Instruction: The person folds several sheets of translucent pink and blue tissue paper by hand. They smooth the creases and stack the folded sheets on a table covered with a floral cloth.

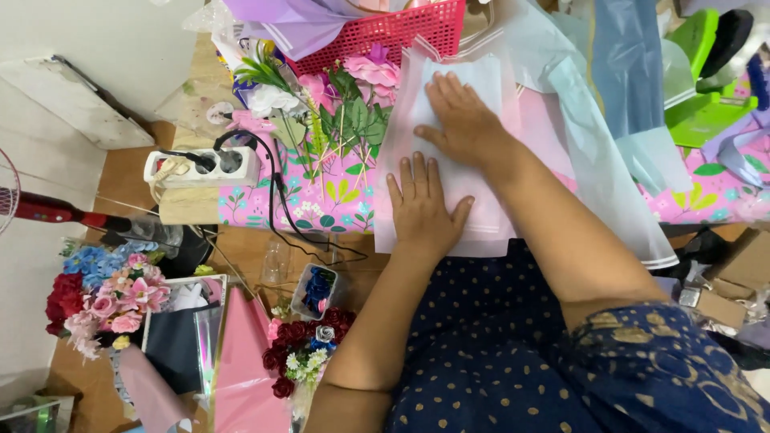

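My left hand (423, 207) lies flat, fingers together, on the near part of a sheet of pale pink wrapping paper (465, 228) spread over the table. A little farther away, my right hand (459, 122) presses palm-down on a white sheet (481, 80) lying on top of the pink one. Neither hand holds anything. Left of the paper lie artificial flowers (345, 104) with pink blooms and green stems, on a pink floral tablecloth (321, 200).
A red plastic basket (385, 32) with purple paper stands at the back. A white power strip (200, 167) sits at the table's left edge. Blue and clear wrapping sheets (626, 72) lie to the right. On the floor stand flower bouquets (108, 293), dark red roses (301, 345) and pink paper (245, 361).
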